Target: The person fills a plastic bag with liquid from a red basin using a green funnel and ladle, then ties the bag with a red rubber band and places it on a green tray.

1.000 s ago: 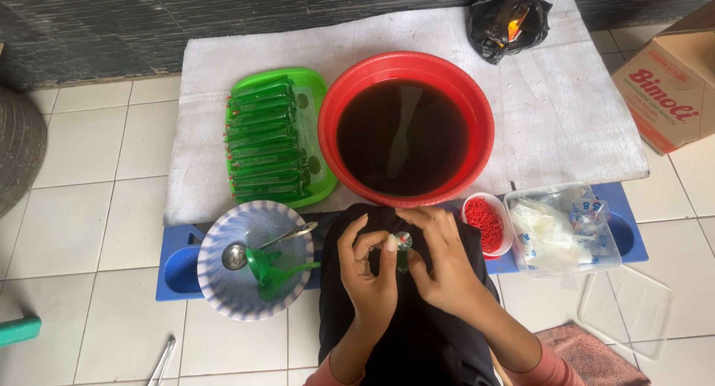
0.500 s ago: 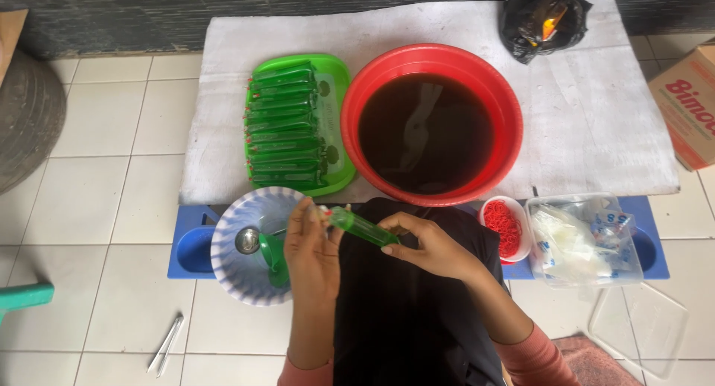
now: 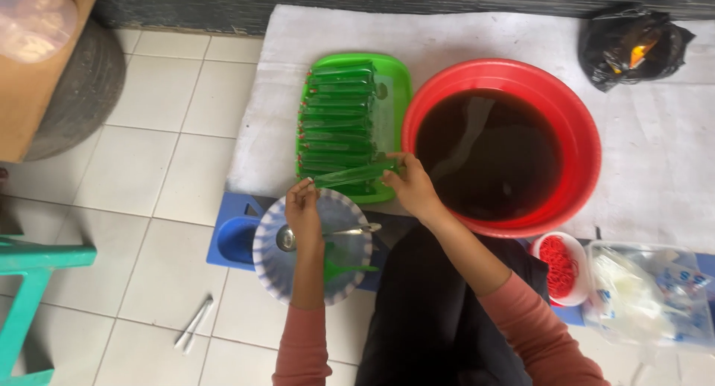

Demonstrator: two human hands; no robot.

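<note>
I hold a long, thin green filled packet [image 3: 354, 175] level between both hands. My left hand [image 3: 304, 212] pinches its left end and my right hand [image 3: 411, 186] grips its right end. The packet hovers over the near edge of a green tray [image 3: 396, 96], which carries a stack of several similar green packets [image 3: 339, 118]. To the right of the tray stands a red basin [image 3: 577, 125] of dark liquid. Below my left hand sits a blue-and-white bowl [image 3: 275, 263] holding a metal spoon [image 3: 328, 233] and a green funnel [image 3: 344, 267].
A white cloth [image 3: 655, 148] covers the floor under the tray and basin. A small bowl of red rubber bands [image 3: 558, 267] and a clear bag of plastic sleeves [image 3: 640, 293] lie at the right. A black bag [image 3: 629, 40] sits far right; a teal stool [image 3: 30, 289] stands left.
Both hands have carried the packet up from my lap, past the blue-and-white bowl, to the near edge of the green tray. The view has shifted so the scene sits further right.
</note>
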